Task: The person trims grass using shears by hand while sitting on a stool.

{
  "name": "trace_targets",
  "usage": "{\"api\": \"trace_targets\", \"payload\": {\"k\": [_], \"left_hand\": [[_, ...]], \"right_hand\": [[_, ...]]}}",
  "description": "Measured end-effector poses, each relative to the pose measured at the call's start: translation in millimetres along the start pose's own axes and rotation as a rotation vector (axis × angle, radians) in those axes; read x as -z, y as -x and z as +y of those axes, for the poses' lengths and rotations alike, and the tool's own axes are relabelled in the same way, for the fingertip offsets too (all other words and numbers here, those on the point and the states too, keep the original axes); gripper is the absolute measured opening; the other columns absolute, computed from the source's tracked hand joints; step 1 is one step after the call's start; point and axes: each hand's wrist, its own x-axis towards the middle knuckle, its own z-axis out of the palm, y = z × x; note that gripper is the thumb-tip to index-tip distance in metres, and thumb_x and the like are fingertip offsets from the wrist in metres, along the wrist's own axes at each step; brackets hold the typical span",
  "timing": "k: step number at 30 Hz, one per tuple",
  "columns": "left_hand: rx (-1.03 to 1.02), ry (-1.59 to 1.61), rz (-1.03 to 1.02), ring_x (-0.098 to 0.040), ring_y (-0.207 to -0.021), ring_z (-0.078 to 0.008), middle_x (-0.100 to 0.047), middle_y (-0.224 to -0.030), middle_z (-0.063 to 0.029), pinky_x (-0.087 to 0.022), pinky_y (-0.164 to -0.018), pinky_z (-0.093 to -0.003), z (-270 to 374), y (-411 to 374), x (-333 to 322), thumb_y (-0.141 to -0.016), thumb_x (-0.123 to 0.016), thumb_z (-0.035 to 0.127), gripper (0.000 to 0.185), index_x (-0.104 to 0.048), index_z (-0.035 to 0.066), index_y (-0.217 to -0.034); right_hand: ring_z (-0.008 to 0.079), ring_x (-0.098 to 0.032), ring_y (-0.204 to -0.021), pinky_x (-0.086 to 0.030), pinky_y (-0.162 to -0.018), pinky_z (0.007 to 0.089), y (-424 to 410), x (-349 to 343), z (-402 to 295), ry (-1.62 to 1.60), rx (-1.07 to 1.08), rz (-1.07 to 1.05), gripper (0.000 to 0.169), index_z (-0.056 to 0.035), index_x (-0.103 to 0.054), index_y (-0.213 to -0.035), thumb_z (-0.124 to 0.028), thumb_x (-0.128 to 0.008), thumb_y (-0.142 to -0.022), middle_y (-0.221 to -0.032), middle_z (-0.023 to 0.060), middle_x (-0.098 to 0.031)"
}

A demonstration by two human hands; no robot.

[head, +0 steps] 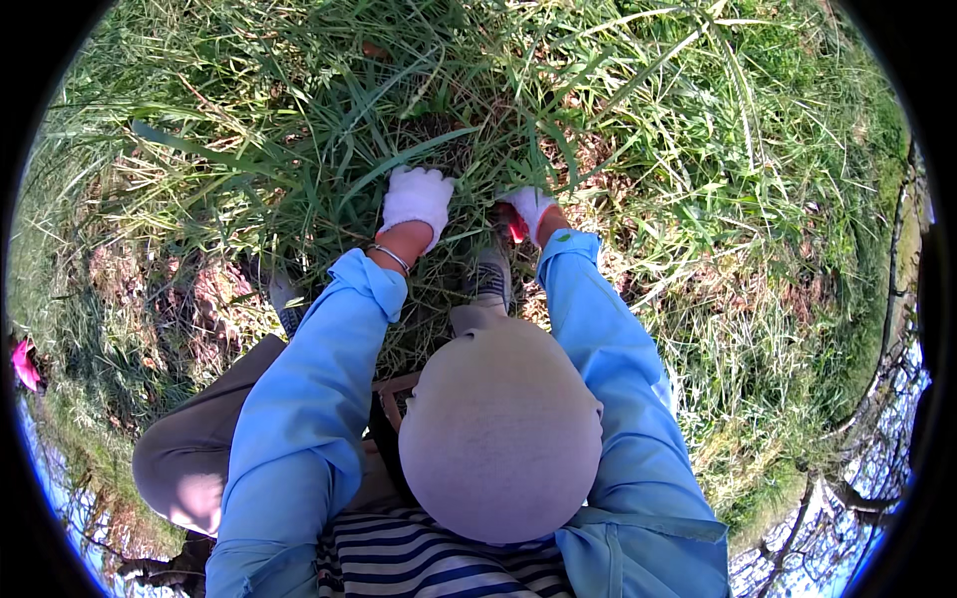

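My left hand (416,200), in a white knit glove, is low in the grass with its knuckles up; its fingertips are hidden among green blades (404,161). A metal bangle (392,258) circles that wrist. My right hand (527,209), gloved the same way, is a short way to the right, just beyond the toe of a striped shoe (491,278). A red thing (514,224) shows at its palm side; whether it is part of the glove or a held object cannot be told. Grass covers the fingers of this hand.
Tall, tangled grass (262,97) spreads ahead and to both sides, with dry stalks and patches of brown ground (220,288). My bent knee (183,463) is at the lower left. A bright pink thing (26,365) lies at the far left rim. Tree branches (860,501) show at the lower right.
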Motion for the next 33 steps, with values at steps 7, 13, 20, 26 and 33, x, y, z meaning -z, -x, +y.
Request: {"api": "trace_targets", "payload": {"k": [7, 13, 20, 26, 33], "left_hand": [[0.017, 0.039, 0.017, -0.062, -0.098, -0.0257, -0.063, -0.1, -0.0057, -0.042, -0.094, -0.0439, -9.0, 14.4, -10.3, -0.079, -0.069, 0.028, 0.034, -0.064, 0.019, -0.111], [0.071, 0.09, 0.014, -0.061, -0.099, -0.0251, -0.062, -0.101, -0.0058, -0.043, -0.093, -0.043, -8.1, 23.5, -13.7, -0.079, -0.07, 0.027, 0.036, -0.063, 0.02, -0.113], [0.126, 0.163, 0.048, -0.06, -0.1, -0.0263, -0.062, -0.102, -0.0064, -0.044, -0.09, -0.0429, -8.8, 34.1, -19.6, -0.078, -0.069, 0.026, 0.037, -0.062, 0.02, -0.114], [0.153, 0.173, 0.037, -0.06, -0.101, -0.0266, -0.062, -0.104, -0.0063, -0.044, -0.09, -0.044, -4.2, 33.4, -24.3, -0.079, -0.068, 0.026, 0.038, -0.061, 0.02, -0.116], [0.15, 0.164, 0.059, -0.059, -0.105, -0.0251, -0.062, -0.106, -0.0044, -0.043, -0.092, -0.0445, 2.8, 30.5, -27.4, -0.078, -0.07, 0.028, 0.042, -0.06, 0.023, -0.118]], "right_hand": [[0.023, -0.056, -0.05, -0.042, -0.042, 0.0367, 22.9, 5.4, -0.1, -0.064, 0.0, 0.012, 0.017, -0.0039, -0.061, -0.08, -0.021, -0.065, -0.083, -0.062, 0.0088, -0.059], [0.0224, -0.063, -0.058, -0.051, -0.05, 0.0359, 44.9, 20.0, 11.1, 0.04, -0.045, 0.064, 0.024, 0.0016, -0.061, -0.087, -0.02, -0.068, -0.08, -0.071, 0.0103, -0.064], [0.0275, -0.067, -0.075, -0.054, -0.064, 0.0363, 38.0, 22.6, -10.8, 0.497, -0.024, -0.026, 0.031, -0.0009, -0.064, -0.094, -0.022, -0.067, -0.072, -0.091, 0.0192, -0.065], [0.0301, -0.065, -0.072, -0.052, -0.06, 0.0407, -1.7, 14.4, -33.8, 1.014, 0.118, -0.053, 0.031, 0.0016, -0.062, -0.091, -0.025, -0.067, -0.076, -0.071, 0.0176, -0.062], [0.0205, -0.05, -0.05, -0.042, -0.047, 0.0376, -26.9, 23.9, -11.2, 0.678, 0.146, 0.082, 0.026, 0.0002, -0.057, -0.077, -0.025, -0.062, -0.081, -0.063, 0.0096, -0.055]]}}
